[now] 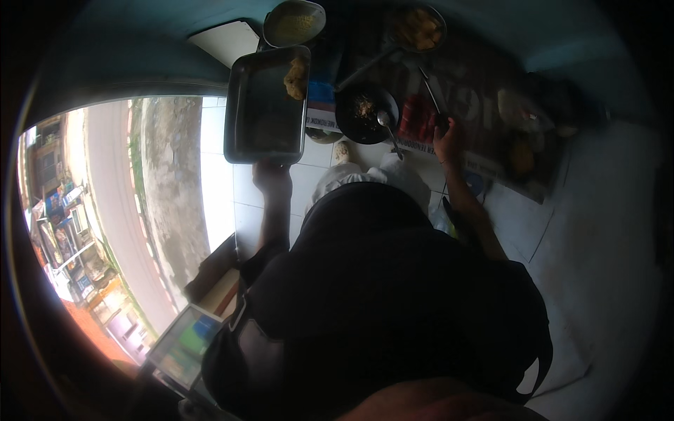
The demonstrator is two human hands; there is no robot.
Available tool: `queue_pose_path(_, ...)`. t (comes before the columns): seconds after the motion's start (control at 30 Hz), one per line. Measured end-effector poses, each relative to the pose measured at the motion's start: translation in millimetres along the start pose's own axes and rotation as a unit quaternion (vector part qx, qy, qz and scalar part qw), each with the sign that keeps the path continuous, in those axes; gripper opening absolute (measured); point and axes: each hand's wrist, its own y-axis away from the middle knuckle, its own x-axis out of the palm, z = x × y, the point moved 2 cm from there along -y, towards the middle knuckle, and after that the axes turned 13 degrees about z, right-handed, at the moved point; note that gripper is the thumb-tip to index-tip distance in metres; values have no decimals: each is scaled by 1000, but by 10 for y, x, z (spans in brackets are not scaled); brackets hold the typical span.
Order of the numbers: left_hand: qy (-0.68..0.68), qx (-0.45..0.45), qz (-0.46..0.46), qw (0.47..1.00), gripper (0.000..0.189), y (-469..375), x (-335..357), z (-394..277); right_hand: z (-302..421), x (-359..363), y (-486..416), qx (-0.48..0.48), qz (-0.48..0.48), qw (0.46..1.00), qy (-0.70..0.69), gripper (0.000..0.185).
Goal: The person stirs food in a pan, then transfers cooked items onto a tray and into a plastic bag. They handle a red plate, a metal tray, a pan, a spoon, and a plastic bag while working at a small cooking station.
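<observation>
My left hand (273, 178) grips the near end of a rectangular metal tray (263, 121), held out at the left. One piece of golden-brown fried food (296, 80) lies at the tray's far right corner. My right hand (446, 141) is closed around the dark handle of a long, thin metal utensil (430, 87), which points away from me; whether it is a knife or tongs is unclear. Next to that hand is a red cloth or packet (416, 117). Between my hands sits a round black dish (350, 126) with crumbly bits and a metal spoon (387, 126).
A round, long-handled strainer or pan (418, 29) with fried pieces stands at the back. Left of it is a bowl (295, 23) of yellowish contents. A printed banner (479, 105) covers the surface. Plastic-wrapped items (521, 110) lie at right. A bright opening (174, 173) shows outdoors.
</observation>
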Motion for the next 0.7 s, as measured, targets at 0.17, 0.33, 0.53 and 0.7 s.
queue_pose_path(0.17,10,-20,-22,1000,24,60,87,116,1041,665,-631,20,177,954,-241,42)
queue_pose_path(0.33,9,-36,-13,999,19,115,65,209,2012,1371,-1256,285,372,664,-583,18)
queue_pose_path(0.53,134,52,-80,986,9,205,-8,317,2378,1640,-1413,326,329,641,-612,17)
queue_pose_path(0.7,172,101,-77,977,6,268,-9,432,2210,1365,-1130,304,200,605,-708,14)
